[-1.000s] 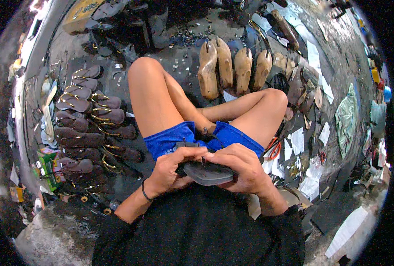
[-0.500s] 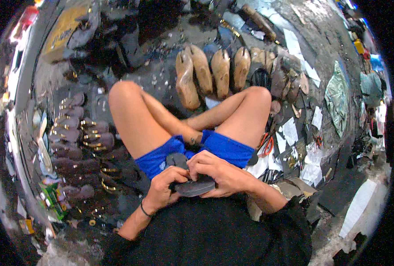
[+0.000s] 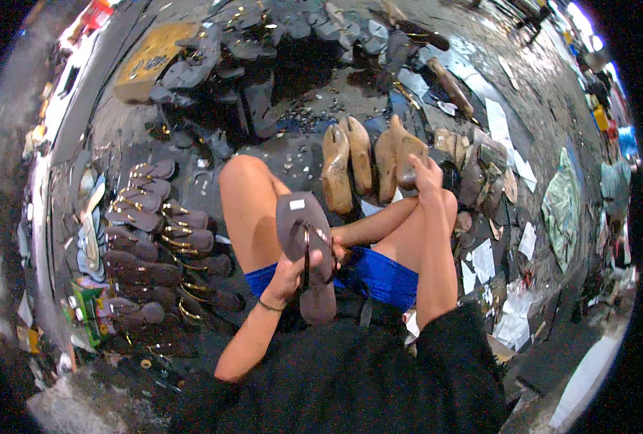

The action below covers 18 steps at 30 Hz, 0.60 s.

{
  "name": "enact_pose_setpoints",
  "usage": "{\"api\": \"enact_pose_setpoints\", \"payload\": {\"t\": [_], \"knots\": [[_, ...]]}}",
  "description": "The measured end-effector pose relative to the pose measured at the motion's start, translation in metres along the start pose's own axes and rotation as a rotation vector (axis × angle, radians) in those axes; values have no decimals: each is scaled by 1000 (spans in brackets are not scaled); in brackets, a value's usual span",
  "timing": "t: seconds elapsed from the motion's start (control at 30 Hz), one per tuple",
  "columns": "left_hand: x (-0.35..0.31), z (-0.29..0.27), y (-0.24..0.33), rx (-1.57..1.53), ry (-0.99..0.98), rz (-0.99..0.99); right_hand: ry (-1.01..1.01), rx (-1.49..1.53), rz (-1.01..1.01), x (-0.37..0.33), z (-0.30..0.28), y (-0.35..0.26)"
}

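Your left hand (image 3: 290, 278) is closed around the middle of a brown sandal (image 3: 318, 300), the thumb lying across its footbed and the other fingers showing at its far edge. You hold it toe end up, in front of your lap, with the footbed facing you. A small white label (image 3: 297, 205) sits near the toe end; whether anything is printed on it is too small to tell. The dark thong strap (image 3: 307, 249) catches a metallic shine. A dark band (image 3: 271, 307) circles your left wrist.

Your right hand (image 3: 426, 176) reaches out past your right knee, its fingers gripping the side of a wooden last (image 3: 406, 148), which leans against the one beside it. Three other lasts (image 3: 336, 173) stand to its left, toward the space between your knees.

Farther to your left, finished-looking sandals (image 3: 142, 271) lie in overlapping rows, many with gold-toned straps. Just beyond their near corner stands a green printed box (image 3: 86, 311), its print too small to make out. At the upper left, a yellow box (image 3: 144, 69) carries dark marks like lettering, too blurred to read. Out to your right lie white paper scraps (image 3: 483, 260) and a crumpled pale-green sheet (image 3: 561, 192).
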<state>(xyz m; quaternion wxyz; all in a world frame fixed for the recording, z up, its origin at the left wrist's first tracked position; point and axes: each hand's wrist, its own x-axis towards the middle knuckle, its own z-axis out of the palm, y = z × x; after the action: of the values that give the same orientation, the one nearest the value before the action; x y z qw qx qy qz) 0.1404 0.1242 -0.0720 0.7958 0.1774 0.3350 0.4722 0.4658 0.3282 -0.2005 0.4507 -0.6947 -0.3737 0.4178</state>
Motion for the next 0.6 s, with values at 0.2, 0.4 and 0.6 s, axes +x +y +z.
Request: {"api": "enact_pose_setpoints", "payload": {"t": [0.2, 0.4, 0.6], "knots": [[33, -20, 19, -52, 127, 218, -631, 598, 454, -223, -16, -148], [42, -34, 14, -291, 51, 193, -596, 56, 146, -306, -19, -166], [16, -19, -10, -294, 188, 174, -492, -506, -538, -322, 41, -161]]}}
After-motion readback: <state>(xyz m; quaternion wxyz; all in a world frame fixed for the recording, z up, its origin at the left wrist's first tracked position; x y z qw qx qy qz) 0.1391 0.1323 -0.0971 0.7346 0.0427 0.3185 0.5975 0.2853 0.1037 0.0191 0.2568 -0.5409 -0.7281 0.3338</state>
